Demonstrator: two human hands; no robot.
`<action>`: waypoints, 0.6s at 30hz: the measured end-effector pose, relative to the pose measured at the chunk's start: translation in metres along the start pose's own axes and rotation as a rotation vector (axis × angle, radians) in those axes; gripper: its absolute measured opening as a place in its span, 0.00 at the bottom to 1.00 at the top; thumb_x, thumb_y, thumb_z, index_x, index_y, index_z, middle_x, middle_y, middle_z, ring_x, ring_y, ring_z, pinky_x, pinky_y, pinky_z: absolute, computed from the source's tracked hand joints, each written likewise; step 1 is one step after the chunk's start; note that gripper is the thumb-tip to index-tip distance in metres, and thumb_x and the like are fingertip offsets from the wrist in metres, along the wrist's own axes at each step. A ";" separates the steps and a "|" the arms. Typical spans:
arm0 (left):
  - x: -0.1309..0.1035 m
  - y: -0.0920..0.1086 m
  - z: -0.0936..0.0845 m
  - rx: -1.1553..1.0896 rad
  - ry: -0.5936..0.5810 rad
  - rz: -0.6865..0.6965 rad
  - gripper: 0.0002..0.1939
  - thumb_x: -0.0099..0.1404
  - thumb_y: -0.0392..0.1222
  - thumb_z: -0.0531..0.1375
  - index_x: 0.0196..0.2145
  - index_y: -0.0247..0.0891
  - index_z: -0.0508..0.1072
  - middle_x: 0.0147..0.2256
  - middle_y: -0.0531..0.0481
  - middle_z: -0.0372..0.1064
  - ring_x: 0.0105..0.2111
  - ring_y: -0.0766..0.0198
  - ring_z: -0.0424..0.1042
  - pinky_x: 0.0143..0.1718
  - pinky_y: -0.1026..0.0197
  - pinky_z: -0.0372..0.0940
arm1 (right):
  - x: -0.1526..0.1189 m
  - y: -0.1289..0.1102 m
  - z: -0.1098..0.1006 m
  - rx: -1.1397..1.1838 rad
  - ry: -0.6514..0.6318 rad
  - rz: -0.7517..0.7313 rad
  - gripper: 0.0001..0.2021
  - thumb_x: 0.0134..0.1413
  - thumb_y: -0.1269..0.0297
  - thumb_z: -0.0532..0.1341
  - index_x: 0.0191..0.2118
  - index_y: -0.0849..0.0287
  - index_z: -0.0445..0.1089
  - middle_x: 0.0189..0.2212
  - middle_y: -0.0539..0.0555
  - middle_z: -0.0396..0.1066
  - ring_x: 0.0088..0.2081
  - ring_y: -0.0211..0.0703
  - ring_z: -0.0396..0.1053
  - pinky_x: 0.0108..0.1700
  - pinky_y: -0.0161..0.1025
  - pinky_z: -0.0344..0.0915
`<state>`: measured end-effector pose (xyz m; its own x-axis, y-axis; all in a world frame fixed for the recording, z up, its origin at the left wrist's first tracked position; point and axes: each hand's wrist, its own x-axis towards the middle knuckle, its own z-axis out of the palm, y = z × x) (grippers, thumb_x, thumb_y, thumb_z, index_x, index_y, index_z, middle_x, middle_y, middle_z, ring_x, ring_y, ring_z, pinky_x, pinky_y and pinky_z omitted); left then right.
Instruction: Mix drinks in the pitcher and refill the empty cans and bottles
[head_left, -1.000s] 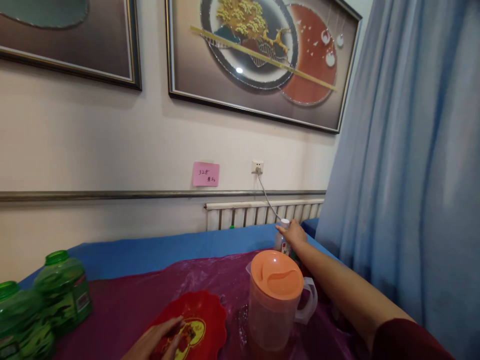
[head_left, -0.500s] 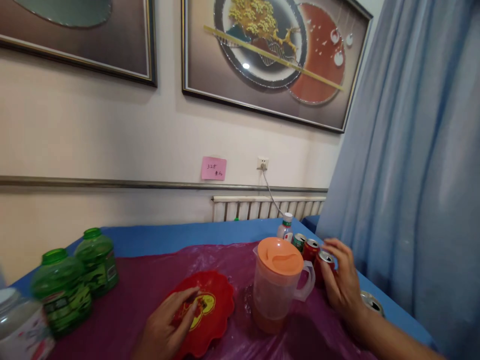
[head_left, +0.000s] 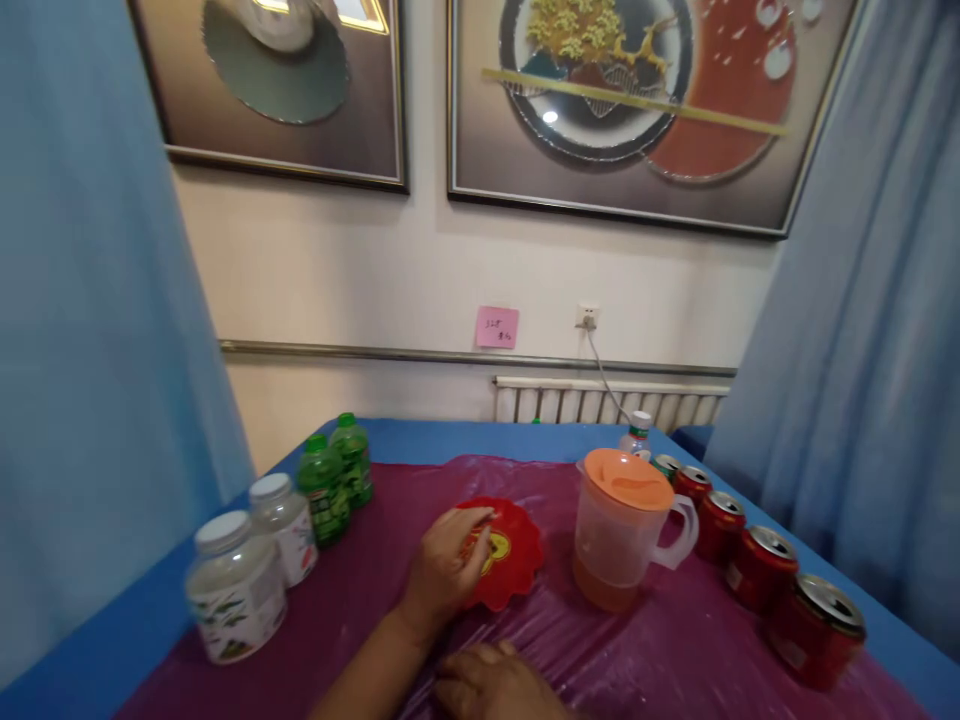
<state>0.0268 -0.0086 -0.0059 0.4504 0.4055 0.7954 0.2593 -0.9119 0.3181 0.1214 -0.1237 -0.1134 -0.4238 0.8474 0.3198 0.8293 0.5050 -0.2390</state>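
My left hand (head_left: 447,562) hovers over the left side of a red scalloped plate (head_left: 519,552) with a yellow centre design. Its fingers point right, with the thumb apart from them; I see nothing held. At the bottom edge, my right hand (head_left: 499,684) is palm down just above or on the purple plastic sheet (head_left: 622,655). Its fingers reach left, and the frame cuts off part of it. Right of the plate stands a clear plastic pitcher (head_left: 611,545) with an orange lid and some amber liquid at the bottom.
Along the right edge stand several red drink cans (head_left: 762,568), with a small white-capped bottle (head_left: 637,436) behind. On the left are two white-lidded jars (head_left: 235,590) and two green bottles (head_left: 325,490). Blue curtains (head_left: 840,330) hang at both sides.
My right hand has left the red can and moved to the bottom centre. The view has turned left and tilted, revealing both jars and more cans. My left hand stays by the plate.
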 end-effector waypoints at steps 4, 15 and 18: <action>0.003 0.015 -0.004 -0.054 -0.041 -0.054 0.12 0.68 0.35 0.57 0.47 0.41 0.75 0.41 0.43 0.80 0.43 0.56 0.79 0.50 0.52 0.72 | -0.006 0.002 0.009 -0.019 -0.025 -0.040 0.14 0.64 0.62 0.62 0.54 0.52 0.72 0.54 0.52 0.75 0.50 0.53 0.74 0.51 0.48 0.73; 0.004 0.038 -0.030 -0.202 -0.101 -0.213 0.14 0.66 0.36 0.59 0.49 0.41 0.73 0.42 0.46 0.80 0.41 0.59 0.80 0.45 0.56 0.75 | -0.012 0.007 0.028 0.049 0.015 -0.011 0.16 0.61 0.62 0.65 0.54 0.49 0.73 0.56 0.51 0.75 0.51 0.52 0.74 0.50 0.45 0.72; -0.015 0.041 -0.056 0.021 0.029 -0.206 0.17 0.68 0.42 0.60 0.54 0.44 0.70 0.49 0.45 0.76 0.48 0.56 0.77 0.53 0.53 0.72 | -0.012 0.005 0.028 0.043 0.030 0.002 0.15 0.62 0.63 0.64 0.54 0.49 0.73 0.56 0.52 0.74 0.51 0.53 0.73 0.50 0.46 0.72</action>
<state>-0.0173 -0.0554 0.0245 0.3611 0.5810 0.7294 0.3613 -0.8083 0.4649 0.1205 -0.1267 -0.1442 -0.4108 0.8434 0.3462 0.8134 0.5106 -0.2787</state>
